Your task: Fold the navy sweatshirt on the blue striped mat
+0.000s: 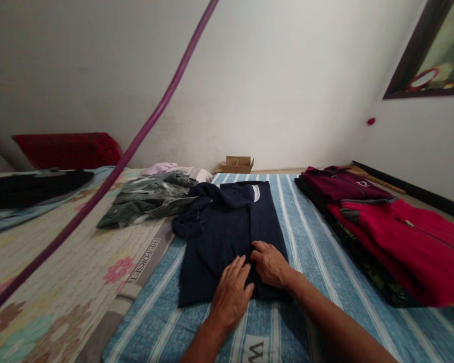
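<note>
A navy blue garment (223,237) lies partly folded on the blue striped sheet, one side turned inward so that an edge runs down its middle. Flat on its lower part rests my left hand (232,287), fingers stretched out. Close beside it, my right hand (268,262) lies on the folded-in strip with its fingertips at that edge. The fingers of the right hand are slightly bent, and its thumb is hidden. At the top left, a bunched sleeve (191,222) sticks out past the body of the garment. A white patch (256,193) shows near the top.
Folded clothes, a maroon one (340,184) and a red one (412,242), lie stacked at the right. A crumpled grey-green garment (151,196) lies left. A purple pole (151,118) crosses the view diagonally. An open cardboard box (237,165) stands by the wall.
</note>
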### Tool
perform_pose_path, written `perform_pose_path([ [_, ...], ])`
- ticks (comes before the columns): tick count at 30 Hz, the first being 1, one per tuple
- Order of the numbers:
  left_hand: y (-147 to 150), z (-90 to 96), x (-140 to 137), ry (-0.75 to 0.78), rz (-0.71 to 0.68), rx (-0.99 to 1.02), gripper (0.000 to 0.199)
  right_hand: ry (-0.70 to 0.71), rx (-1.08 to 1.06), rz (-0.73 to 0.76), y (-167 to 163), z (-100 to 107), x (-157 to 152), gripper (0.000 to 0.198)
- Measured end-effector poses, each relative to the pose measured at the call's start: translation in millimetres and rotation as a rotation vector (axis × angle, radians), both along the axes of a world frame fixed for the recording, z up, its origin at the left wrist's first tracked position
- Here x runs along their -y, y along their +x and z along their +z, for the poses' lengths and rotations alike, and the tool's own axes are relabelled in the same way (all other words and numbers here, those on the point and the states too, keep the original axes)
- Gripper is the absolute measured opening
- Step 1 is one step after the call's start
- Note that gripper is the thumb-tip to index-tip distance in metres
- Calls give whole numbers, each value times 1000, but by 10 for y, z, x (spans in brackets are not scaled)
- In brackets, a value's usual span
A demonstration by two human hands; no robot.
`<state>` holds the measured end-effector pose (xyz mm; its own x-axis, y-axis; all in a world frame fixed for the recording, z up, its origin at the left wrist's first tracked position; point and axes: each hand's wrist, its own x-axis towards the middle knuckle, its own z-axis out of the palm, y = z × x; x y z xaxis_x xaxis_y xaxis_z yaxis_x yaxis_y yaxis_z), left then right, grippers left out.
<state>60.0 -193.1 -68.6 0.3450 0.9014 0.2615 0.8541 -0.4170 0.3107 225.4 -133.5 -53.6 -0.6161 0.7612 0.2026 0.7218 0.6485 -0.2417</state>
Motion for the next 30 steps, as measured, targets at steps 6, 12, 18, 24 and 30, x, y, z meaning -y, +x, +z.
perform_pose_path([
  [6,-1,27,5,-7,-15,37,37,15,-18,-14,-9,-33,-14,21],
  [12,-19,-9,-14,7,-41,52,34,32,-25,-31,-15,-44,-8,20],
  [18,-27,-35,-11,25,-60,76,31,31,-27,-53,-12,-70,-14,21],
  [24,-37,-31,-17,0,-55,94,36,25,-26,-77,-25,-72,2,21],
  [30,-64,-45,-10,6,-59,120,51,34,-25,-91,-51,-38,47,26],
])
